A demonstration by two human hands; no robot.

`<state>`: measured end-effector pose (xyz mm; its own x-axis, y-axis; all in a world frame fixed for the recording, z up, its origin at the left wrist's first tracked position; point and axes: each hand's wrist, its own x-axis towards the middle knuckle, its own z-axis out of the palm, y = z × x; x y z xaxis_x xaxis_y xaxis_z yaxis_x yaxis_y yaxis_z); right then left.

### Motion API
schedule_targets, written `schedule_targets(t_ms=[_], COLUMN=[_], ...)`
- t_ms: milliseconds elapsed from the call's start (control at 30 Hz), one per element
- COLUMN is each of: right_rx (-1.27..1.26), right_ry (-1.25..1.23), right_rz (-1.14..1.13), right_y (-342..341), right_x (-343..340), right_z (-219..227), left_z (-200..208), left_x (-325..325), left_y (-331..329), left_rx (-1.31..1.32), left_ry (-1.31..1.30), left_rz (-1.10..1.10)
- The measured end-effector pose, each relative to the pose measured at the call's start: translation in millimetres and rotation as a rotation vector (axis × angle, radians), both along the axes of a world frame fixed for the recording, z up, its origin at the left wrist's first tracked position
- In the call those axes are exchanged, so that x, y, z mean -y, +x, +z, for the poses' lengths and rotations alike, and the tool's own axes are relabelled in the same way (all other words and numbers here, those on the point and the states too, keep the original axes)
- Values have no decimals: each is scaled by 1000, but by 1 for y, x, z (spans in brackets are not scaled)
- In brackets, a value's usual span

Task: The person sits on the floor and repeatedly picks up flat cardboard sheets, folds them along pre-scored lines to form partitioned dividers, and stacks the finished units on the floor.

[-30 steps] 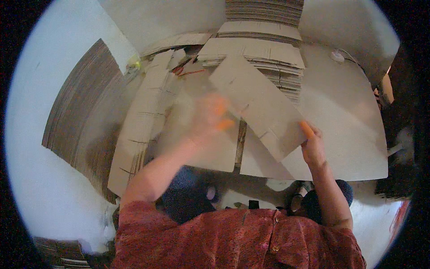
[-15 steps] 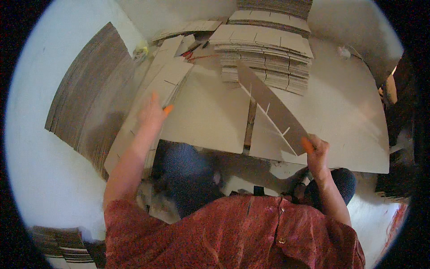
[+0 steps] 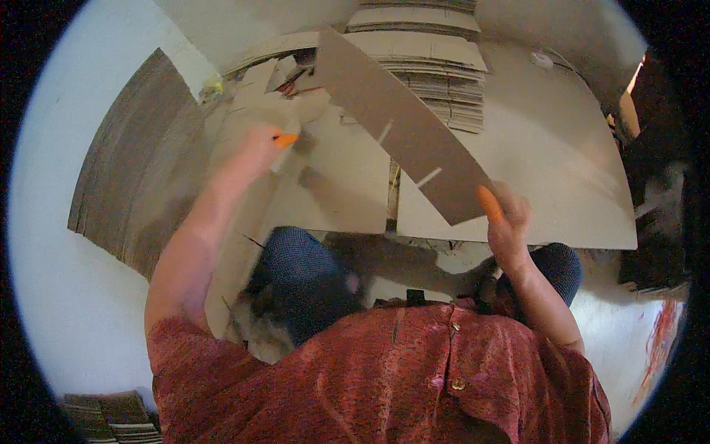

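Observation:
My right hand point(image 3: 510, 218) grips the lower right end of a long cardboard strip point(image 3: 410, 137) with two pale slots along its near edge. The strip slants up to the left above the table, its far end near the back stack. An orange finger cover sits on the right thumb. My left hand point(image 3: 259, 152), blurred, is over the left side of the table near the pale cardboard strips point(image 3: 255, 81). Its thumb also wears an orange cover, and its other fingers are too smeared to tell what they hold.
A tall stack of slotted cardboard strips point(image 3: 436, 52) stands at the back of the pale table point(image 3: 551, 163). Red-handled tools point(image 3: 290, 83) lie at the back left. A large bundle of brown cardboard point(image 3: 137, 159) leans at the left. A gap splits the table's front near my knees.
The cardboard strip in my right hand has lifted and turned its broad face more into view. My left hand has moved up and slightly right, off the strips it was over.

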<state>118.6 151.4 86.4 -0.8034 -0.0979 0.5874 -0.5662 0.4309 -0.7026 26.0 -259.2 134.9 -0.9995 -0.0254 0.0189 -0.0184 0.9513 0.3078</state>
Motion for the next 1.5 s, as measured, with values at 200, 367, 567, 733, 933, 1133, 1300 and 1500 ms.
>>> schedule_targets(t_ms=[200, 367, 567, 733, 933, 1133, 1300, 1500], right_rx=[-73, 10, 148, 437, -241, 306, 182, -103], right_ry=[-40, 75, -9, 151, 376, 873, 612, 407], right_rz=[-121, -101, -53, -53, -32, 33, 40, 21], right_y=[-7, 4, 12, 15, -7, -44, -37, -8], right_x=[1, -32, -33, -35, -22, 25, 8, 7], right_z=[-2, 13, 18, -16, 23, 38, 25, 47], left_z=[-14, -9, -2, 7, -68, -107, -60, -31], left_x=[-141, -180, -217, -228, -124, -51, -43, -98], left_y=[42, 65, 81, 81, 51, 18, -4, 8], left_rx=[-7, 61, -61, 160, -416, 139, 131, 29], left_ry=[75, 170, 50, 421, -448, -549, -83, 112], left_rz=[-382, -475, -647, -535, -240, -72, -14, -233])
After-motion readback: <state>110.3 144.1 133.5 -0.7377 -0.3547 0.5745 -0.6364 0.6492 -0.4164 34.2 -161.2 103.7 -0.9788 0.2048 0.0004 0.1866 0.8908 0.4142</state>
